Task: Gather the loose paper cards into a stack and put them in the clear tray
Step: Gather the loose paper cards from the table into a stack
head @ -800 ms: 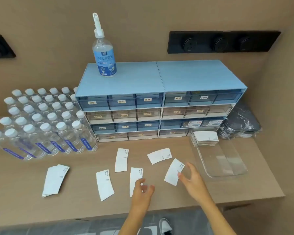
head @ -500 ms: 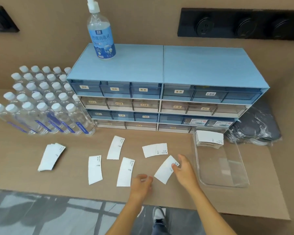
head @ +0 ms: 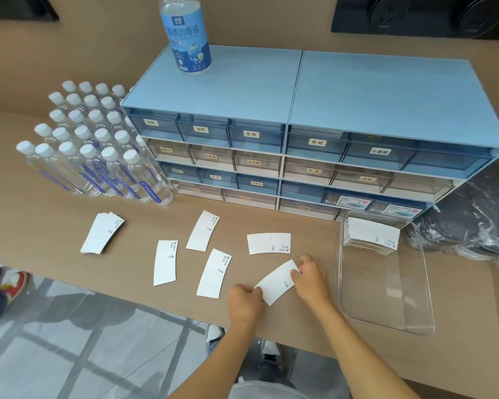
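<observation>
Both hands hold one paper card [head: 277, 282] at the near edge of the surface [head: 41, 226]. The left hand [head: 245, 303] pinches the card's near-left corner between thumb and fingers. The right hand [head: 310, 279] grips the far-right end, fingers closed on the edge. The card lies tilted, low over the surface; whether it touches the surface cannot be determined.

Four more loose cards lie flat on the surface to the left and behind:
- one card [head: 213, 273] just left of the held card, lengthwise away from the person;
- one card [head: 165, 262] further left, near the front edge;
- one card [head: 202, 230] behind these, angled;
- one card [head: 269, 243] lying crosswise, just behind the right hand.

A small fanned stack of cards [head: 102, 233] lies well apart at the left, in front of the water bottles [head: 92, 145].

The clear tray [head: 386, 312] stands on the surface just right of the right hand. A stack of cards [head: 370, 236] rests in its far end; the near part of the tray holds nothing.

A blue drawer cabinet [head: 300, 125] stands behind the cards against the wall, with a spray bottle [head: 188, 36] on its top left. Dark items wrapped in plastic [head: 467, 223] lie to the right of the tray.
</observation>
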The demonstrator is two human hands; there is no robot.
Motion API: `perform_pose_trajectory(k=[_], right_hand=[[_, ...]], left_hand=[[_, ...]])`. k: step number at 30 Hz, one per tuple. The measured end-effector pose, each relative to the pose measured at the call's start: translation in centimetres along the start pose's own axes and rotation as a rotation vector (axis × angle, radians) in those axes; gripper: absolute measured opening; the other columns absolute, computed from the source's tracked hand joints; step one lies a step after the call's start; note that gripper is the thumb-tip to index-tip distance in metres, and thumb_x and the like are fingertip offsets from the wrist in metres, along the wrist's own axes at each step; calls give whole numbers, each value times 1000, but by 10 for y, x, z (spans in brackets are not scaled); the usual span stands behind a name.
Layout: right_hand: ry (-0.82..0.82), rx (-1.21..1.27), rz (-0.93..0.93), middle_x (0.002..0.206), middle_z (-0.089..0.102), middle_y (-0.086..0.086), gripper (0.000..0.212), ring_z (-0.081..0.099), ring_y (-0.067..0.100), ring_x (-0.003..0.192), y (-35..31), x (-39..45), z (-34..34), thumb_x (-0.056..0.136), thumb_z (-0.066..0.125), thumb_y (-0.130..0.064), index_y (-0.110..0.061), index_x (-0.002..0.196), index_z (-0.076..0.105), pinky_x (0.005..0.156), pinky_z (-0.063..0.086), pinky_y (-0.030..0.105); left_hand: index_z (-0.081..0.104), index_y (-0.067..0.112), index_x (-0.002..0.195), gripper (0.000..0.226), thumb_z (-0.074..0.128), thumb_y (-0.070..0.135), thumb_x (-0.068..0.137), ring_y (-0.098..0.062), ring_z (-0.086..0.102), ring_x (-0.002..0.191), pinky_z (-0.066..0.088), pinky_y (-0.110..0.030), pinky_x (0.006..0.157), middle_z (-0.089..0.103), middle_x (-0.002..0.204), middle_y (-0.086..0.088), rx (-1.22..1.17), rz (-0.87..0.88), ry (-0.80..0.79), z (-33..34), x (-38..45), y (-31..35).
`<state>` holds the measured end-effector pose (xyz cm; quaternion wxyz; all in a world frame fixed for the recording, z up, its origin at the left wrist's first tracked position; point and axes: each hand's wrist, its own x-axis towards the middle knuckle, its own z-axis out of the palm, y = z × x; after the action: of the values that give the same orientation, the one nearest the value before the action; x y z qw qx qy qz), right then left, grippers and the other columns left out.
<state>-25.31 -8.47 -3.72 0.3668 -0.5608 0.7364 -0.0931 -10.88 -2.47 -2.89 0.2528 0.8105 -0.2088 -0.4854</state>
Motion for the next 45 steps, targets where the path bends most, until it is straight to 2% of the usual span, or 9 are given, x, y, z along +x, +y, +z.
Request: perform_pose_trajectory(k=[2, 6, 10, 15, 21, 26, 32, 38, 45], right_hand=[[22, -12, 8, 116, 63, 13, 26, 56, 36, 109, -1, -2, 3, 88, 55, -13, -6, 113, 59, 89, 48, 39], [35, 38, 48, 109, 65, 13, 19, 59, 35, 103, 0, -9, 10, 86, 59, -18, -8, 102, 59, 86, 50, 40], [-7, 89, 99, 104, 65, 15, 18, 62, 35, 96, -1, -9, 15, 85, 62, -20, -4, 93, 58, 80, 50, 39], [37, 189, 119, 91, 64, 18, 17, 59, 33, 82, -15, -1, 12, 82, 64, -15, -3, 80, 51, 70, 46, 38], [82, 182, 135, 106, 64, 18, 19, 61, 35, 94, -38, 30, 2, 84, 65, -21, -7, 89, 53, 69, 37, 29], [76, 96, 170, 113, 64, 22, 33, 64, 38, 100, -50, 51, 0, 85, 66, -25, 1, 103, 59, 80, 51, 38], [43, 118, 233, 110, 68, 19, 31, 64, 37, 101, -57, 60, 4, 82, 69, -23, -2, 101, 60, 69, 45, 31], [79, 188, 234, 103, 67, 19, 33, 65, 38, 96, -54, 57, 10, 79, 72, -14, -2, 102, 53, 71, 51, 35], [17, 306, 125, 91, 67, 9, 21, 66, 31, 90, -54, 47, 20, 77, 72, -14, -6, 91, 58, 80, 54, 42]], left_hand=[[71, -4, 68, 28, 62, 17, 85, -30, 66, 61, 54, -31, 64, 75, 70, -16, 31, -5, 23, 1, 6, 0], [66, 9, 59, 29, 66, 24, 84, -21, 51, 52, 40, -24, 53, 64, 59, -9, 148, 5, 17, 0, 15, -2], [58, 13, 63, 27, 73, 25, 82, -17, 56, 58, 40, -23, 51, 68, 69, -5, 166, 7, 48, -5, 21, -4], [61, 15, 73, 19, 76, 24, 80, -24, 64, 78, 48, -30, 69, 71, 80, -6, 144, 55, 89, -11, 34, 15], [62, 14, 81, 11, 72, 19, 81, -26, 67, 84, 51, -31, 70, 66, 79, 0, 130, 144, 63, -8, 59, 56], [63, 12, 87, 9, 70, 15, 81, -28, 65, 86, 53, -34, 76, 65, 81, 0, 179, 191, 81, -1, 78, 79], [59, 13, 100, 23, 71, 18, 81, -23, 51, 80, 39, -30, 70, 56, 84, 3, 234, 141, 126, 2, 89, 77], [62, 13, 102, 25, 72, 20, 79, -23, 57, 82, 44, -30, 70, 58, 84, 4, 192, 102, 67, 2, 89, 78], [61, 11, 84, 17, 73, 22, 79, -22, 61, 74, 45, -28, 59, 66, 83, -3, 72, 61, 93, -24, 78, 53]])
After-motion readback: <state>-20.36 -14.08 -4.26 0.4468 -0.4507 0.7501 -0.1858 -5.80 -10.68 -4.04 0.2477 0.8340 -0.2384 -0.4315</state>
